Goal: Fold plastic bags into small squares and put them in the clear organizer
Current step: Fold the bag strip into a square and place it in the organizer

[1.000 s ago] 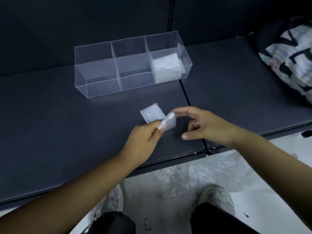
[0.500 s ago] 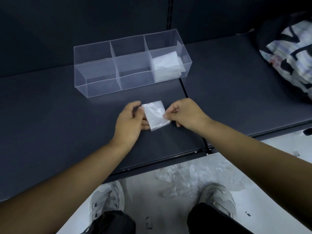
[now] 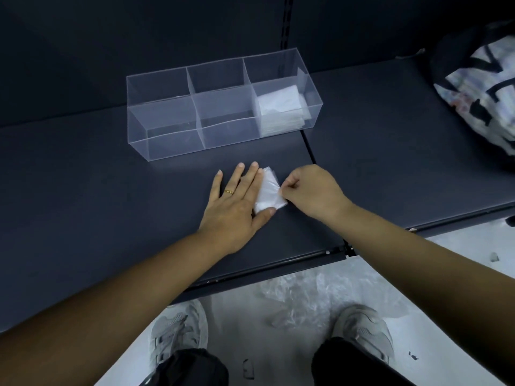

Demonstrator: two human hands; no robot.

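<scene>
A small folded plastic bag [image 3: 269,193] lies flat on the dark shelf [image 3: 83,190], a white translucent square. My left hand [image 3: 237,203] lies flat with straight fingers, pressing the bag's left side. My right hand [image 3: 312,192] pinches the bag's right edge between thumb and curled fingers. The clear organizer [image 3: 172,126] stands behind the hands, with three compartments in a row. Its right compartment holds a stack of folded bags [image 3: 280,105]; the left and middle compartments look empty.
A black-and-white patterned bag [image 3: 482,87] sits at the shelf's far right. A seam [image 3: 308,146] runs between two shelf panels beside the organizer. Crumpled clear plastic [image 3: 303,305] lies on the floor between my shoes, below the shelf's front edge.
The bag's folded flap has been laid down into a flat square. My left hand went from pinching the bag to lying flat on it. My right hand stays at the right edge.
</scene>
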